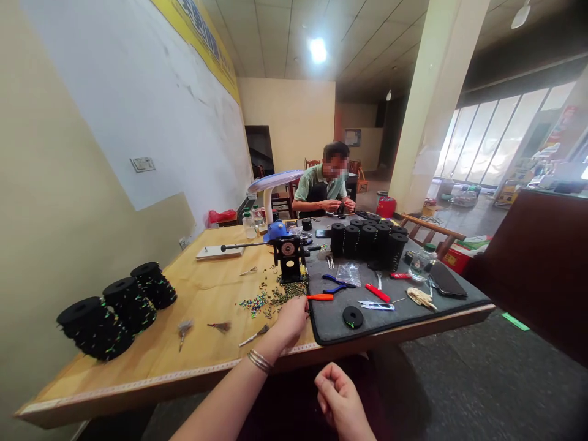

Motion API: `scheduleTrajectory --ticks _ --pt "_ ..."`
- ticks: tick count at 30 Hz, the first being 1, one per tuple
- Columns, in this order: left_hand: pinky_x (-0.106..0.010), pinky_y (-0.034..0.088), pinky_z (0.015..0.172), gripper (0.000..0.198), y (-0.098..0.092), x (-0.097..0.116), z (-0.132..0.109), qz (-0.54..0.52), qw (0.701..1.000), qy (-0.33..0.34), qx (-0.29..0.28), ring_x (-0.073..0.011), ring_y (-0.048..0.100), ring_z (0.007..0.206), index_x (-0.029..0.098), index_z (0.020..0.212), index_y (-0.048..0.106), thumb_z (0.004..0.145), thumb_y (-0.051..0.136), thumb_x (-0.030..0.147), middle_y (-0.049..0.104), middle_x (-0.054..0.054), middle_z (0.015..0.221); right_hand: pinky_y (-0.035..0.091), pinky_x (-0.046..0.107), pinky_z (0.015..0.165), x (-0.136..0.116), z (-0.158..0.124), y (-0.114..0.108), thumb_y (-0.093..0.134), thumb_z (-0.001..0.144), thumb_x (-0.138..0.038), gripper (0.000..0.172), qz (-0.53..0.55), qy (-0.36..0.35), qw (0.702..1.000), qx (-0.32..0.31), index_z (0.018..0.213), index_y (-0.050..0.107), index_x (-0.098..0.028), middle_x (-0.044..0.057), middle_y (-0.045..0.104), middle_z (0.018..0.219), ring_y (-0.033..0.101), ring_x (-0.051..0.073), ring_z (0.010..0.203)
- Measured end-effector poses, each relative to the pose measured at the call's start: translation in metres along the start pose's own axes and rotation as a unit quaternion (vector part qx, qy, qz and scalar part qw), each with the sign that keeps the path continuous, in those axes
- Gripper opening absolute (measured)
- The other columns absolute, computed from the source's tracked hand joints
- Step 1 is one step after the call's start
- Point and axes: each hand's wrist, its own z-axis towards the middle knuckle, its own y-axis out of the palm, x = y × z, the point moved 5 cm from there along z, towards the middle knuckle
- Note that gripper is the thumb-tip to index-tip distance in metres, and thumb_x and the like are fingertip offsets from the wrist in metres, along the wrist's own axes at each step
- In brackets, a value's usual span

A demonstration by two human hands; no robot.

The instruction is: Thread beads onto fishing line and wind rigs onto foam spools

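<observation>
My left hand (291, 318) reaches onto the wooden table (138, 367), a bracelet on its wrist. Its fingers are bent down at the edge of a scatter of small coloured beads (266, 300), beside the dark mat (413, 312); what they pinch is hidden. My right hand (337, 398) hangs below the table's front edge, loosely curled with the thumb against the fingers. An orange-handled tool (320, 297) lies just beyond my left hand. A black hand-crank winder (288, 251) stands behind the beads.
Black spools (114, 309) lie at the table's left; more spools (367, 239) stand on the mat. Blue pliers (337, 283), a red tool (377, 292), snips (375, 305) and a black disc (353, 316) lie on the mat. A person (324, 184) works at the far end.
</observation>
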Motion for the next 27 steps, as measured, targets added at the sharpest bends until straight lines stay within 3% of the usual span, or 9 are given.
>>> scheduleTrajectory --ticks 4,8,11,15,16,19,21,23,27 --pt "-0.041 0.052 0.079 0.026 -0.003 -0.003 0.008 -0.055 0.998 0.001 -0.012 -0.0199 0.061 0.092 0.016 0.109 0.058 0.087 0.055 0.03 0.061 -0.007 0.11 0.009 0.017 0.035 0.001 0.0 -0.001 0.066 0.061 -0.064 0.051 0.002 0.0 1.0 -0.003 0.065 0.041 -0.021 -0.011 0.038 0.039 0.018 0.002 0.034" --pt "-0.038 0.045 0.083 0.013 -0.022 -0.005 0.001 -0.16 0.987 -0.006 0.031 -0.0204 0.058 0.092 0.014 0.087 0.063 0.084 0.057 0.025 0.064 -0.006 0.094 0.01 0.017 0.035 0.003 0.003 -0.004 0.065 0.062 -0.066 0.051 0.013 -0.011 1.0 0.002 0.066 0.04 -0.021 -0.011 0.041 0.04 0.02 0.003 0.033" --pt "-0.029 0.044 0.074 0.013 -0.029 -0.01 -0.029 -0.269 0.962 -0.017 0.048 -0.0188 0.058 0.082 0.017 0.079 0.062 0.079 0.059 0.03 0.063 -0.004 0.081 0.01 0.017 0.035 0.002 0.002 -0.003 0.064 0.064 -0.065 0.05 0.014 -0.025 1.0 0.002 0.068 0.04 -0.021 -0.009 0.047 0.043 0.023 0.003 0.033" --pt "-0.024 0.04 0.052 0.026 -0.008 -0.016 -0.097 -0.402 0.913 -0.067 0.014 -0.0123 0.053 0.056 0.016 0.085 0.06 0.08 0.055 0.041 0.059 0.0 0.066 0.016 0.017 0.036 -0.006 -0.007 0.01 0.059 0.072 -0.061 0.045 -0.039 -0.048 0.998 -0.01 0.07 0.042 -0.02 -0.004 0.056 0.049 0.028 0.004 0.034" --pt "-0.022 0.04 0.052 0.026 0.001 -0.017 -0.113 -0.447 0.891 -0.087 0.004 -0.0115 0.055 0.058 0.016 0.084 0.06 0.079 0.058 0.041 0.06 -0.001 0.069 0.02 0.017 0.037 -0.008 -0.011 0.014 0.058 0.075 -0.059 0.042 -0.059 -0.059 0.996 -0.014 0.071 0.043 -0.02 -0.003 0.058 0.051 0.031 0.004 0.035" --pt "-0.02 0.04 0.053 0.026 0.031 -0.02 -0.15 -0.711 0.673 -0.203 -0.027 -0.0096 0.057 0.062 0.017 0.08 0.062 0.065 0.078 0.029 0.062 0.0 0.075 0.029 0.018 0.04 -0.012 -0.019 0.025 0.053 0.081 -0.051 0.034 -0.117 -0.087 0.989 -0.034 0.072 0.045 -0.019 0.0 0.063 0.058 0.04 0.006 0.038" --pt "-0.019 0.04 0.053 0.025 0.041 -0.021 -0.16 -0.774 0.589 -0.232 -0.02 -0.0085 0.056 0.061 0.017 0.08 0.063 0.062 0.081 0.023 0.062 0.001 0.073 0.031 0.018 0.04 -0.012 -0.021 0.03 0.051 0.084 -0.045 0.029 -0.152 -0.098 0.983 -0.044 0.071 0.044 -0.02 0.0 0.064 0.06 0.043 0.007 0.039" --pt "-0.018 0.04 0.052 0.024 0.043 -0.022 -0.162 -0.791 0.565 -0.234 -0.011 -0.0077 0.056 0.06 0.016 0.08 0.064 0.062 0.081 0.02 0.062 0.001 0.073 0.031 0.019 0.04 -0.011 -0.022 0.032 0.05 0.084 -0.04 0.025 -0.181 -0.102 0.977 -0.048 0.07 0.044 -0.02 0.0 0.065 0.059 0.045 0.008 0.039" --pt "-0.017 0.038 0.051 0.024 0.041 -0.023 -0.161 -0.797 0.562 -0.221 -0.011 -0.0063 0.053 0.057 0.015 0.078 0.064 0.062 0.081 0.02 0.06 0.001 0.071 0.033 0.019 0.041 -0.013 -0.022 0.033 0.049 0.084 -0.032 0.019 -0.206 -0.103 0.972 -0.045 0.069 0.044 -0.021 0.0 0.066 0.059 0.046 0.008 0.039"
